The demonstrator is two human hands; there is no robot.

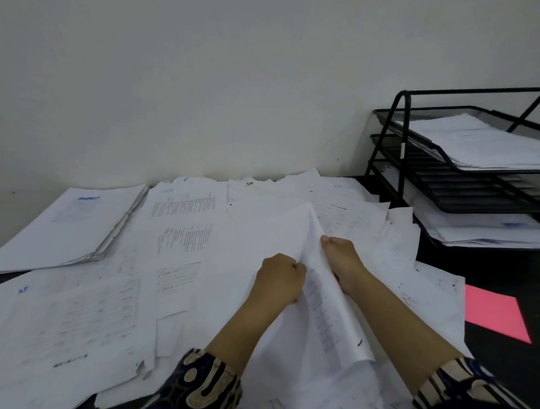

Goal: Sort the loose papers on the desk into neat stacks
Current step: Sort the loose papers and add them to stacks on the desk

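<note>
Loose white printed papers lie scattered and overlapping across the dark desk. In the middle, a few sheets are lifted and folded up into a ridge. My left hand grips their left side with curled fingers. My right hand holds them from the right, its fingers hidden behind the raised paper. A squared stack of papers lies at the far left near the wall.
A black three-tier mesh tray stands at the back right, with papers on its top and bottom levels. A pink sheet lies on the bare dark desk at the right. The white wall runs along the desk's back edge.
</note>
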